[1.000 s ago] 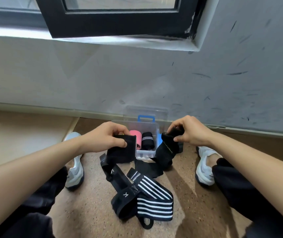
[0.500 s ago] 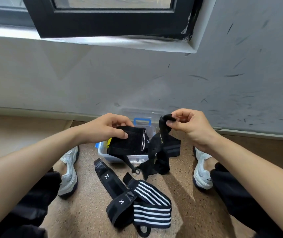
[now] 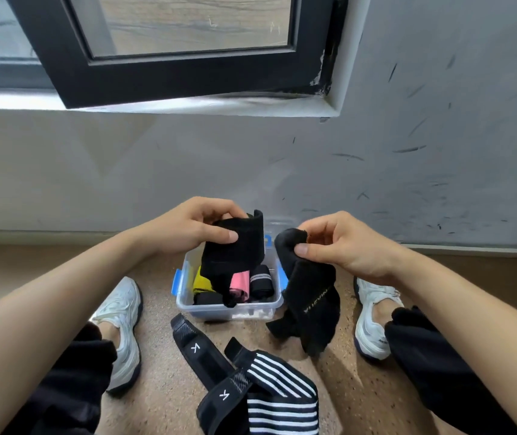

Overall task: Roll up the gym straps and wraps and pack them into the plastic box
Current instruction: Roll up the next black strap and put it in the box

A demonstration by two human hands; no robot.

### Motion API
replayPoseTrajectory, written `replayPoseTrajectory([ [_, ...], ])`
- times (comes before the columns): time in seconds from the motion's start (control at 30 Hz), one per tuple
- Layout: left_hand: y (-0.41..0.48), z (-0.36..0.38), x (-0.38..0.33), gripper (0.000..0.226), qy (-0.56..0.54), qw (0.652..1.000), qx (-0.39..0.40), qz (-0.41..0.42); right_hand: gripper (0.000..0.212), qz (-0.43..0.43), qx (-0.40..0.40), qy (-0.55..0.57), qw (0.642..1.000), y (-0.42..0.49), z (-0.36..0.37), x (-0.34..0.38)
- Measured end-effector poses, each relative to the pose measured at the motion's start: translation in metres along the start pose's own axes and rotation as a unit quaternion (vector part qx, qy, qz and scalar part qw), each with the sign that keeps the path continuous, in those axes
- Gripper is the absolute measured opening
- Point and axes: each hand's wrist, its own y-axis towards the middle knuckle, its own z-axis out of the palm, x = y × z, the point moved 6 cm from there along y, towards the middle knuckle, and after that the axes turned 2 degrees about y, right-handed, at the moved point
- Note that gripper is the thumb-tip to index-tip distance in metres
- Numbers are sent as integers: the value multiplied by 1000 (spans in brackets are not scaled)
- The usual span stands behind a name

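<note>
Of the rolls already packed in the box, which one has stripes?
The black roll at the right end of the plastic box, with pale bands; the pink roll and yellow roll are plain.

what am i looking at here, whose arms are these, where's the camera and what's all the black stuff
No machine here: a person sits on the floor, and a head-worn camera looks down at their own arms. It is the only view. The left hand pinches a black wrap above a clear plastic box holding a yellow band, a pink roll and a black roll. The right hand pinches another black strap hanging beside the box. On the brown floor lie a striped wrap and K-marked straps, not rolled up. The white shoes are the person's.
</note>
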Motion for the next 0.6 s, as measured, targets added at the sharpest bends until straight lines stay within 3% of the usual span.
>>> replayPoseTrajectory([
  [0.1, 5, 13, -9, 28, 0, 999, 49, -7, 7, -40, -23, -4, 999, 5, 8, 9],
  [0.17, 8, 21, -17, 26, -5, 998, 66, -1, 27, -41, -8, -34, 999, 8, 12, 8],
  [0.27, 12, 28, -21, 29, -14, 998, 64, -6, 10, 2, 13, -8, 1000, 10, 13, -7],
  [0.3, 13, 28, -17, 30, -9, 998, 57, -11, 19, 7, 4, 12, 1000, 10, 10, -12],
  [0.37, 13, 26, -8, 32, 33, 999, 14, -20, 25, 8, -21, 38, 999, 10, 5, -18],
  [0.47, 7, 21, 4, 21, 53, 990, -117, -60, 19, -1, -61, 80, 995, 10, -3, -21],
  [0.53, -5, 25, 11, 6, -4, 972, -199, -124, 20, -6, -95, 91, 991, 9, -9, -24],
  [0.6, -19, 40, 25, 15, -87, 949, -201, -227, 21, -8, -113, 98, 989, 9, -11, -29],
])
